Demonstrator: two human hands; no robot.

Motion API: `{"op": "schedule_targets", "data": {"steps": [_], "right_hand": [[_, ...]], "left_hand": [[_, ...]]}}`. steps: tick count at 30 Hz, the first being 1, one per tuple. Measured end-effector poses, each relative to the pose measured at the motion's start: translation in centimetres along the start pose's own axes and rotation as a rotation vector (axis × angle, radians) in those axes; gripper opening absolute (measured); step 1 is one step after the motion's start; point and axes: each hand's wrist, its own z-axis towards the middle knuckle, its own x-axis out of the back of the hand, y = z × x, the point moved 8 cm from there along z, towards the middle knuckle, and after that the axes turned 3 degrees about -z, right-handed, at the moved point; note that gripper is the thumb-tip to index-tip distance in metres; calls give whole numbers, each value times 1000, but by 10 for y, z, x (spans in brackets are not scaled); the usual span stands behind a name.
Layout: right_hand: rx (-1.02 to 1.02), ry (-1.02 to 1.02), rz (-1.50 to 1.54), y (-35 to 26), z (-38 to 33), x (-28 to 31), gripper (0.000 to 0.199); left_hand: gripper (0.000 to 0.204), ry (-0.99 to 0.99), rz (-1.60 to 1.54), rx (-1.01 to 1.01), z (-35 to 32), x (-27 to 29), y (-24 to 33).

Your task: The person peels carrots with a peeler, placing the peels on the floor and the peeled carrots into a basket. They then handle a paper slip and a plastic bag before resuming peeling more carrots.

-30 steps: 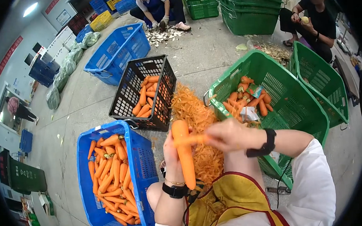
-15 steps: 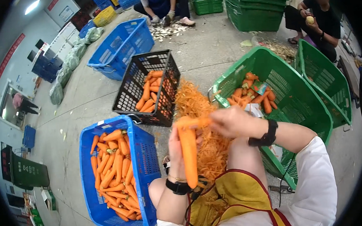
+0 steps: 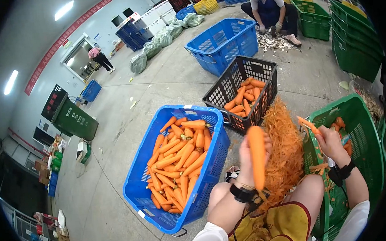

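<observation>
My left hand (image 3: 245, 159) is closed around a large peeled carrot (image 3: 257, 156), held upright above my lap. To the right, my right hand (image 3: 331, 144) grips a slim orange peeler (image 3: 308, 125), its far end pointing up and left; its details are blurred. The two hands are apart, and the peeler does not touch the carrot. Between them lies a tall heap of carrot peelings (image 3: 283, 143). At my left, a blue crate (image 3: 219, 152) is filled with smooth carrots (image 3: 173, 166). A green crate (image 3: 366, 147) beside my right hand holds several carrots (image 3: 340, 122), partly hidden.
A black crate (image 3: 267, 74) with carrots stands beyond the blue one, and another blue crate (image 3: 224, 52) is behind it. A person (image 3: 271, 9) crouches by white scraps at the back. Green crates (image 3: 356, 44) are stacked at far right. A green bin (image 3: 76, 119) stands left.
The view has swung left, so things appear further right. My right hand has drawn away from the carrot with the peeler, which lay across it before. The carrot stays in my left hand.
</observation>
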Motion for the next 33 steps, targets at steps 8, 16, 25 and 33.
{"op": "schedule_targets", "data": {"steps": [8, 16, 25, 33], "right_hand": [[-69, 138, 290, 71, -27, 1, 18], [-258, 131, 284, 111, -44, -4, 20], [-558, 222, 268, 207, -76, 6, 31], [-1153, 517, 620, 378, -185, -8, 18]], "left_hand": [[71, 78, -163, -672, -35, -2, 112], [50, -12, 13, -436, -12, -12, 71], [11, 16, 423, -420, 3, 6, 82], [26, 138, 457, -373, 7, 6, 66]]}}
